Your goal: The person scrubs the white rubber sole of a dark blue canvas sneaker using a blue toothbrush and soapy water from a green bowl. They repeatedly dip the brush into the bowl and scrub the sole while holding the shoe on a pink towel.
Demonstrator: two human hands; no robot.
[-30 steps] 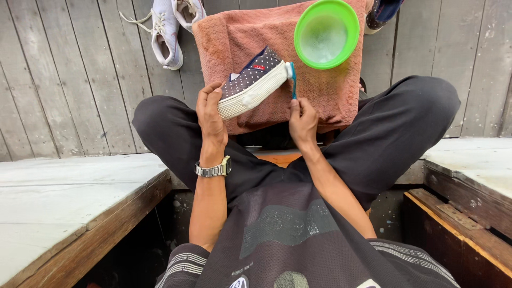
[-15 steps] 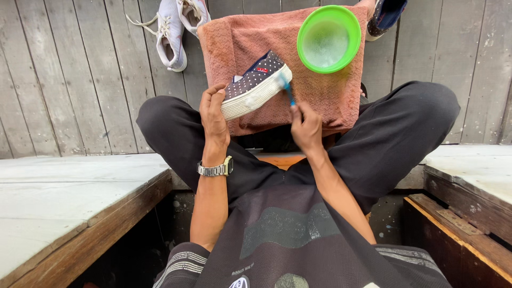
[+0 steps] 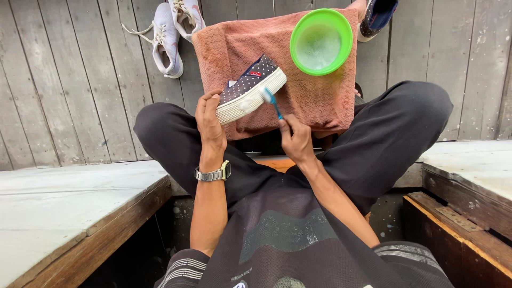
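Blue-handled toothbrush [image 3: 273,104] is sitting pinched in the right hand [image 3: 296,140], fingers closed round the lower handle, with the shaft running up and slightly left from the knuckles. Its white bristle head is pressing against the pale rubber sidewall of the dotted dark shoe [image 3: 250,89], just above and to the left of that hand. The left hand [image 3: 209,120] is gripping the shoe at its heel end, thumb and fingers wrapped over the sole edge (grip looks firm, palm side hidden). The shoe's long axis is lying diagonally, from the left hand's fingertips up and to the right, so the brush is meeting it roughly mid-length and crossing it at an angle. The left hand is the nearer to the shoe, in full contact; the right is reaching it only through the brush. Beyond both hands a pinkish towel [image 3: 320,101] is lying beneath, with a green bowl [image 3: 321,41] further up and right. White sneakers [image 3: 170,32] are lying well off to the upper left on the grey planks.
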